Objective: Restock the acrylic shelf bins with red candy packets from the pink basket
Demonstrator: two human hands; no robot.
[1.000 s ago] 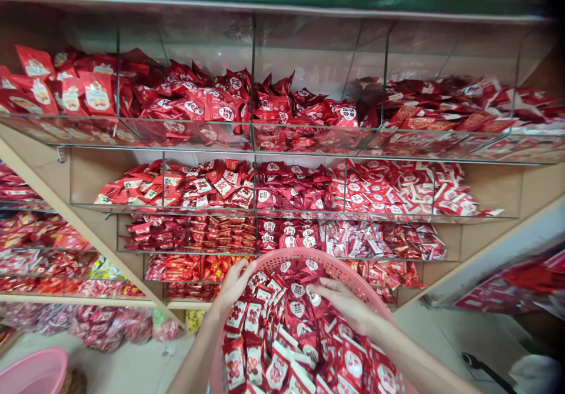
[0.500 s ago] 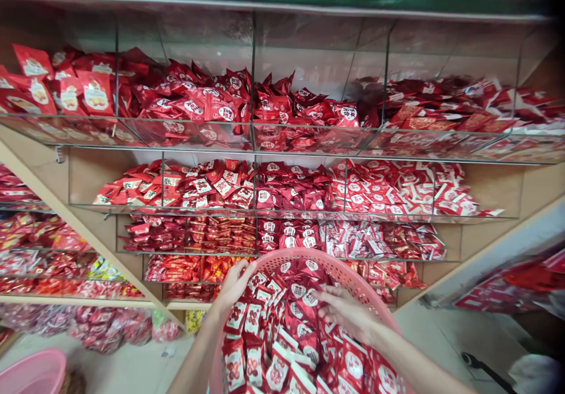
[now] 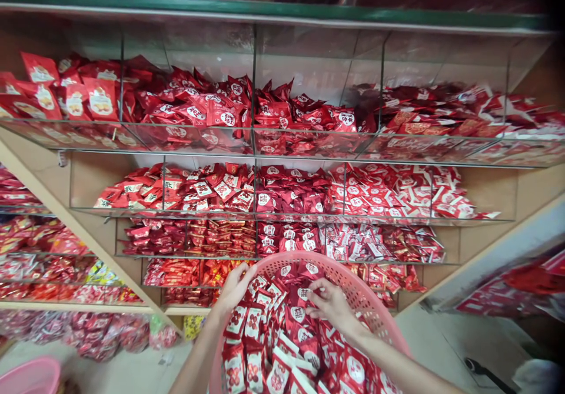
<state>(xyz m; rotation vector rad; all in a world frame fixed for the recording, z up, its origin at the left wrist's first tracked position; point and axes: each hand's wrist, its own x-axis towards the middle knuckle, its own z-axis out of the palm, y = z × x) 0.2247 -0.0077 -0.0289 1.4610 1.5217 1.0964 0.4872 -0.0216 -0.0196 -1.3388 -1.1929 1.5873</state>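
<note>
Overhead access to the pink perforated basket (image 3: 384,317) lies between the left hand (image 3: 236,288) at its rim and the right hand (image 3: 333,309) over the sachets (image 3: 298,313). The basket's far rim partly obstructs the lowest shelves. Upright dividers (image 3: 255,59) split the gap beneath the green-edged shelf (image 3: 282,14).

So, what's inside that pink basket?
The pink basket holds small wrapped packets: white-labelled ones with red round motifs at the left, dark red ones towards the back. The top layer and right hand cover whatever lies beneath, basket floor included.
</note>
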